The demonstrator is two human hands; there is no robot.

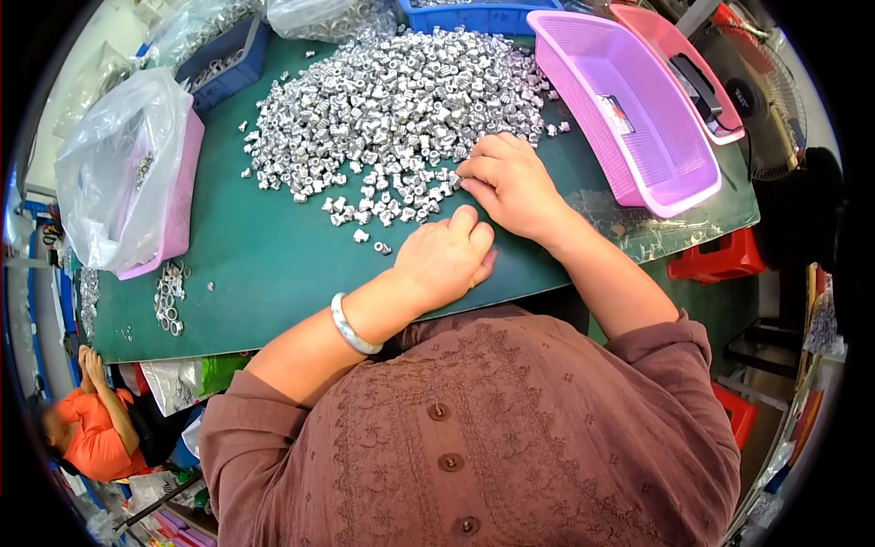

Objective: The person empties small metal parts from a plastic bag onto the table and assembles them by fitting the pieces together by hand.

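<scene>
A broad heap of small silver metal fittings [392,100], short and ridged with holes through them, is spread over the green tabletop [264,264]. My right hand [515,187] is at the heap's near right edge, fingers curled and fingertips pinched at a small fitting there. Just left of it and nearer to me, my left hand [444,258] is closed in a fist above the table's near part. Whatever it may hold is hidden by its fingers. Two loose fittings [361,236] lie on the table beyond the left wrist, which wears a pale bangle [350,325].
A purple basket [670,137] stands at the right, beside a pink one [674,55] and a fan [756,96]. At the left is a bag-lined pink basket [178,205], with metal rings [168,301] near it. Blue bins [478,18] line the back. Another person [96,438] sits lower left.
</scene>
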